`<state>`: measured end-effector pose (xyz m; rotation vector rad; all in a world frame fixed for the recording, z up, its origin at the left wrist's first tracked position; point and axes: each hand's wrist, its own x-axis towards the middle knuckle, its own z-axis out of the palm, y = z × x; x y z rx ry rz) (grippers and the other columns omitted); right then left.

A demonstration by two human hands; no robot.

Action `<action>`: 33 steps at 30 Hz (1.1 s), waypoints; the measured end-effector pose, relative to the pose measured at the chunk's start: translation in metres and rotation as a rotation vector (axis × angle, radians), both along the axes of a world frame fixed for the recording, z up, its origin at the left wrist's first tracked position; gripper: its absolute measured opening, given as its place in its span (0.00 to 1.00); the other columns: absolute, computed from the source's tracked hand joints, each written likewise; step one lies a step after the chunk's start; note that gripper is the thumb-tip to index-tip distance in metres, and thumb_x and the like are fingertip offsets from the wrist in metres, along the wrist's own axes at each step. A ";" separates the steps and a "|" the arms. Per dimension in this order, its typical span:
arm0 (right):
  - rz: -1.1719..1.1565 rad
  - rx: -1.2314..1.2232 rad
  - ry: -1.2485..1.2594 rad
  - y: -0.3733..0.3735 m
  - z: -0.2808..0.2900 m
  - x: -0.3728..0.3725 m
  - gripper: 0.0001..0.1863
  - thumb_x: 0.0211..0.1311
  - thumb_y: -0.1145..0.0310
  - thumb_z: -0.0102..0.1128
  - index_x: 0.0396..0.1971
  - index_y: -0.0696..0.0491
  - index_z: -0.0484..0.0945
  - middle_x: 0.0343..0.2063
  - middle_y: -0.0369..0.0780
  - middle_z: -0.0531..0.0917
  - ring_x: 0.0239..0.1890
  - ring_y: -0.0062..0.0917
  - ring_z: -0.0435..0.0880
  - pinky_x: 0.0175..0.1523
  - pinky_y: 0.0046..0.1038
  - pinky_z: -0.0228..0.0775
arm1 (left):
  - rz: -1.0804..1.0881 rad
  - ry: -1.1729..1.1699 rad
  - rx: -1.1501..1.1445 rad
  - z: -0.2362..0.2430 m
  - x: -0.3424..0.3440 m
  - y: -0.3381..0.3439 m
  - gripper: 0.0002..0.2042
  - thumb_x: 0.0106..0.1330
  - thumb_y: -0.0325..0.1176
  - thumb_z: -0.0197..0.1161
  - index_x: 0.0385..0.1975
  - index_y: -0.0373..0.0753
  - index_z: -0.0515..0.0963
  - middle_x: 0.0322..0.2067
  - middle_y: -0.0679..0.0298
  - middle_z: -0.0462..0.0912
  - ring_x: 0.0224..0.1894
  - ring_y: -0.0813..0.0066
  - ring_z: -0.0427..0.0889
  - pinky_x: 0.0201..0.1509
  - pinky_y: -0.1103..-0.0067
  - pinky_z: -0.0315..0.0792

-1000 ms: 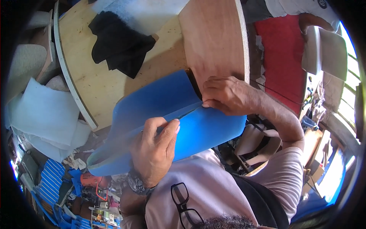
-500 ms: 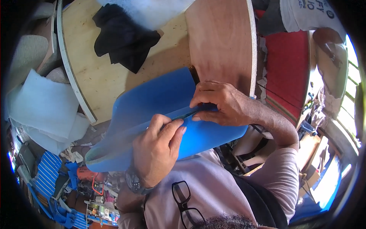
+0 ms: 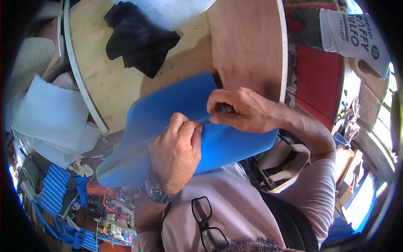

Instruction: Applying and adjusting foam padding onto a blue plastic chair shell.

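Note:
A smooth, bendable blue sheet [image 3: 176,98] lies across in front of me, folded lengthwise so that two long edges meet in a ridge. My left hand [image 3: 175,152], with a dark watch at its wrist, pinches that ridge near the middle, fingertips pressed together. Just to its right, my right hand [image 3: 247,111] is closed in a pinch on the same edge, thumb and forefinger almost touching. What lies between the right fingertips is too small to make out beyond the sheet's edge. At the left end the fold gapes open.
A pale wooden panel [image 3: 189,54] with raised sides stands beyond the sheet, bearing black cloth [image 3: 140,42] and white fluffy wadding [image 3: 172,10]. White padding [image 3: 50,117] is piled at left, above cluttered tools. A person in a white printed shirt [image 3: 352,38] is at far right.
My right fingers have drawn closer together along the sheet's edge, and my left fingers have bunched tighter. The person at far right shows more fully.

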<state>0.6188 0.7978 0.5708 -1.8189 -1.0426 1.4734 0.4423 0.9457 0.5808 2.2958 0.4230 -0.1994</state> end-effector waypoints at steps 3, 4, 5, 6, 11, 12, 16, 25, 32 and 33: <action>0.059 0.116 -0.083 0.001 -0.004 -0.005 0.07 0.67 0.70 0.64 0.34 0.59 0.80 0.37 0.47 0.82 0.42 0.42 0.84 0.48 0.42 0.78 | -0.023 -0.022 0.037 0.001 -0.002 -0.001 0.06 0.67 0.32 0.68 0.34 0.38 0.80 0.36 0.63 0.78 0.30 0.63 0.85 0.31 0.68 0.78; 0.179 0.202 -0.206 0.002 -0.007 -0.008 0.07 0.68 0.70 0.63 0.36 0.59 0.80 0.38 0.47 0.82 0.43 0.42 0.84 0.49 0.42 0.78 | -0.026 -0.015 0.027 0.003 -0.002 0.001 0.06 0.67 0.33 0.68 0.37 0.39 0.81 0.38 0.63 0.79 0.31 0.63 0.85 0.32 0.68 0.77; 0.171 0.228 -0.209 0.001 -0.008 -0.009 0.07 0.68 0.70 0.63 0.36 0.59 0.80 0.38 0.47 0.82 0.43 0.42 0.84 0.49 0.42 0.78 | -0.023 -0.013 0.032 0.008 -0.005 0.003 0.06 0.67 0.33 0.68 0.37 0.39 0.81 0.38 0.63 0.79 0.31 0.63 0.85 0.32 0.68 0.77; 0.182 0.232 -0.265 0.000 -0.008 -0.011 0.07 0.69 0.70 0.63 0.36 0.59 0.80 0.39 0.48 0.82 0.44 0.42 0.84 0.50 0.43 0.79 | -0.022 -0.004 0.120 0.016 -0.009 0.006 0.09 0.67 0.35 0.69 0.40 0.39 0.81 0.40 0.63 0.79 0.32 0.63 0.84 0.33 0.68 0.77; 0.126 0.202 -0.332 0.002 -0.007 -0.022 0.08 0.67 0.69 0.66 0.37 0.59 0.80 0.37 0.45 0.81 0.44 0.40 0.83 0.48 0.42 0.78 | 0.058 0.083 0.082 0.043 -0.035 0.027 0.11 0.64 0.33 0.72 0.42 0.38 0.81 0.39 0.57 0.80 0.39 0.54 0.84 0.40 0.65 0.76; 0.050 0.274 -0.281 0.005 -0.007 -0.026 0.10 0.66 0.68 0.67 0.38 0.59 0.80 0.37 0.45 0.81 0.44 0.40 0.83 0.47 0.42 0.78 | 0.060 0.088 0.084 0.041 -0.037 0.029 0.11 0.64 0.33 0.72 0.42 0.38 0.81 0.39 0.57 0.80 0.39 0.54 0.84 0.40 0.65 0.76; 0.025 0.365 -0.273 0.018 -0.008 -0.040 0.13 0.64 0.66 0.70 0.40 0.59 0.81 0.38 0.45 0.81 0.45 0.40 0.83 0.46 0.43 0.78 | 0.096 0.082 -0.013 0.029 -0.038 0.030 0.12 0.66 0.35 0.71 0.45 0.41 0.80 0.38 0.61 0.78 0.34 0.57 0.84 0.35 0.64 0.75; 0.120 0.166 -0.060 0.032 -0.009 -0.034 0.09 0.64 0.69 0.67 0.35 0.61 0.83 0.35 0.47 0.83 0.44 0.41 0.85 0.50 0.43 0.79 | 0.072 0.089 -0.075 0.009 -0.029 0.038 0.07 0.65 0.33 0.70 0.38 0.38 0.83 0.36 0.61 0.78 0.31 0.58 0.85 0.32 0.65 0.78; 0.015 0.188 -0.096 0.037 -0.012 -0.043 0.07 0.63 0.74 0.67 0.36 0.61 0.80 0.36 0.46 0.81 0.41 0.42 0.84 0.44 0.43 0.77 | 0.088 0.065 0.091 0.000 -0.032 0.032 0.05 0.66 0.31 0.67 0.31 0.38 0.80 0.36 0.62 0.78 0.29 0.57 0.84 0.30 0.66 0.78; 0.051 0.238 -0.136 0.038 -0.014 -0.046 0.07 0.62 0.73 0.67 0.36 0.60 0.80 0.35 0.46 0.81 0.41 0.43 0.84 0.45 0.43 0.77 | 0.082 0.067 0.098 0.000 -0.033 0.032 0.04 0.66 0.31 0.67 0.31 0.39 0.80 0.36 0.62 0.78 0.29 0.57 0.84 0.30 0.66 0.78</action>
